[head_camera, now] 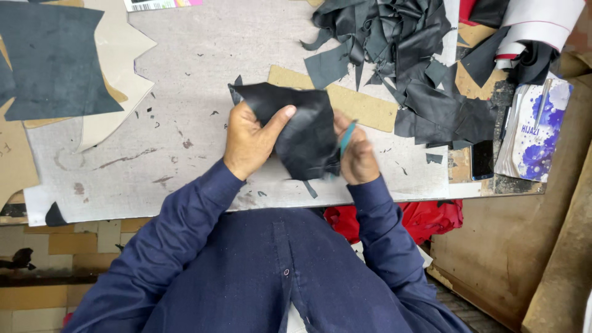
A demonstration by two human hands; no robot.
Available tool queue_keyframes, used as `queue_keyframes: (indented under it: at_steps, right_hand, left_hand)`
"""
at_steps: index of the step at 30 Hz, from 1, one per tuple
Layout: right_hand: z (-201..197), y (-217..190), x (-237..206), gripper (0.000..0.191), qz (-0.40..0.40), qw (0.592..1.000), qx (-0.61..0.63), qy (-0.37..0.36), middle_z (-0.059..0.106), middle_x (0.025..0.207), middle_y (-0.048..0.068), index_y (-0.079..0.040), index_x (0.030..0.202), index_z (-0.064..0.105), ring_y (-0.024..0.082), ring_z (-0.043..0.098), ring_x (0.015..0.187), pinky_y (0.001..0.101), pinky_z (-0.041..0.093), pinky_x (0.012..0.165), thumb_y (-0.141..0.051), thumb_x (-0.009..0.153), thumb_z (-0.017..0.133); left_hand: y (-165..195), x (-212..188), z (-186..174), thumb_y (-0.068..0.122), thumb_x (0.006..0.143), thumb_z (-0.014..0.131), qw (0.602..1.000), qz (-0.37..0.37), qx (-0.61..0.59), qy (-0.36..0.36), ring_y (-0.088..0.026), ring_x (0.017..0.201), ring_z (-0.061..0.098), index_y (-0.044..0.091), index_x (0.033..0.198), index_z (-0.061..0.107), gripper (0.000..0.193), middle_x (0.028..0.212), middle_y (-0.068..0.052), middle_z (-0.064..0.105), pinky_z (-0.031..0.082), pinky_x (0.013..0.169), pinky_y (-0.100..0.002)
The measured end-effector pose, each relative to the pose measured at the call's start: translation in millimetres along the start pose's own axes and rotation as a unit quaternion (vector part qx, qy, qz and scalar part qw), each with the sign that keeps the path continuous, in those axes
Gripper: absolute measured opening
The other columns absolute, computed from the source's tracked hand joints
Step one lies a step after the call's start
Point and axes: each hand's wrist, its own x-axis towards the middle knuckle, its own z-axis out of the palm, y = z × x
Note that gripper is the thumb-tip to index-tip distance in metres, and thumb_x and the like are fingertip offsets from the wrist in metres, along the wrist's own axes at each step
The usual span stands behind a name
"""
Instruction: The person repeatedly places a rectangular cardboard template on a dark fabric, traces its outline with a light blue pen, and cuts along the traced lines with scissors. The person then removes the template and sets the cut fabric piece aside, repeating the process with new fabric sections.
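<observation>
My left hand [250, 140] grips a black leather piece [305, 132] from its left side, thumb pressed on top. My right hand [356, 157] is at the piece's right edge and holds a tool with a teal handle [347, 138]; its blade is hidden behind the leather. The leather is lifted just above a grey work board [185, 123]. Both arms are in dark blue sleeves.
A heap of black leather scraps [407, 55] lies at the back right. A tan cardboard strip [364, 106] sits beside it. Dark and cream pattern pieces [55, 61] lie at the left. A phone [481, 159] and a purple-flowered booklet [536, 132] rest at the right.
</observation>
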Motion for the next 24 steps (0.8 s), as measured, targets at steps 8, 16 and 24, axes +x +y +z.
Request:
queue_keyframes:
  at_steps: [8,16,24]
  right_hand:
    - [1,35,1,0.016,0.109,0.967,0.168,0.154,0.07,0.088,0.004,-0.003,0.106,0.067,0.007,0.053,0.062,0.0214,0.038,0.047,-0.017,0.102,0.073]
    - [6,13,8,0.008,-0.04,0.955,-0.216,0.197,0.072,0.087,0.0,-0.003,0.097,0.068,0.005,0.065,0.082,0.0203,0.052,0.076,-0.008,0.095,0.075]
    - [-10,0,-10,0.003,-0.04,0.971,-0.122,0.2,0.071,0.09,0.0,-0.004,0.102,0.067,0.006,0.063,0.084,0.021,0.05,0.077,-0.005,0.099,0.068]
  left_hand:
    - [-22,-30,-30,0.001,0.089,0.073,0.979,-0.141,-0.061,0.133,-0.011,0.094,0.073,0.001,0.111,0.056,0.027,0.103,-0.005,0.077,0.06,0.069,-0.024]
    - [-59,-58,-42,0.007,0.091,0.072,0.938,-0.325,0.092,-0.078,-0.009,0.073,0.055,0.004,0.119,0.071,0.028,0.079,-0.001,0.06,0.049,0.066,-0.021]
    - [-66,-59,-31,0.014,0.097,0.066,0.97,-0.211,0.096,-0.072,-0.005,0.065,0.046,0.003,0.103,0.068,0.013,0.076,0.004,0.056,0.041,0.059,-0.022]
